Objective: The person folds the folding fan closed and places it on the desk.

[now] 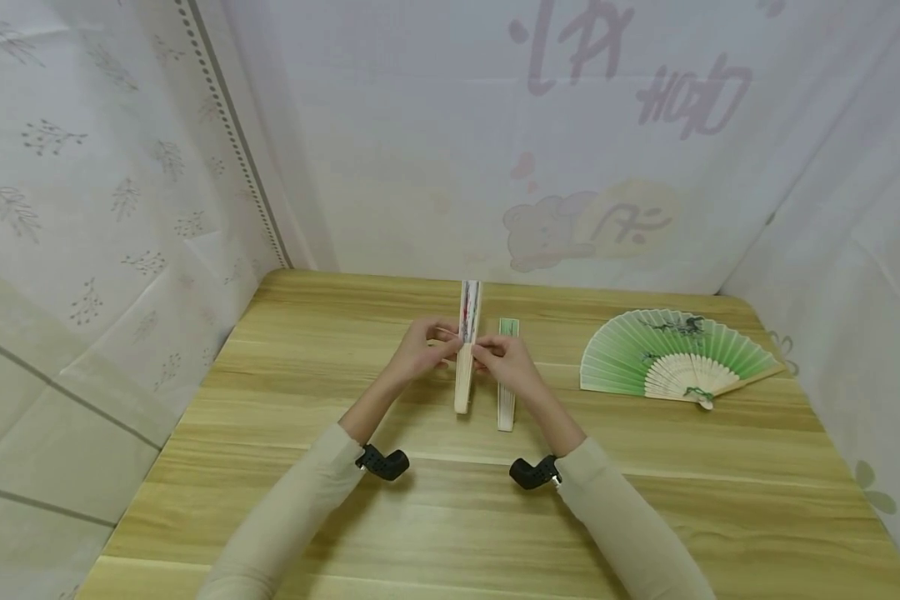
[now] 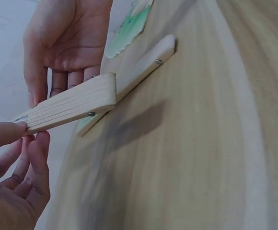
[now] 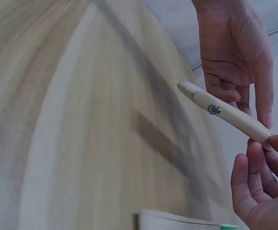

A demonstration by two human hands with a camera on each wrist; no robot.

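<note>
A folded hand fan (image 1: 463, 379) with pale wooden ribs and a red-and-dark patterned leaf is held up over the table. My left hand (image 1: 429, 346) pinches its left edge between thumb and fingers, near where ribs meet leaf. On the opposite edge my right hand (image 1: 506, 362) pinches it at the same height. In the left wrist view the rivet end of the fan (image 2: 76, 103) juts out past both hands. Beneath my right hand lies a second folded fan (image 1: 506, 408), its leaf green, on the table.
An open green fan (image 1: 613, 358) with a dark painted motif and a green cord lies at the right of the wooden table (image 1: 307, 333). Printed cloth curtains (image 1: 390, 150) stand behind the table and along both sides.
</note>
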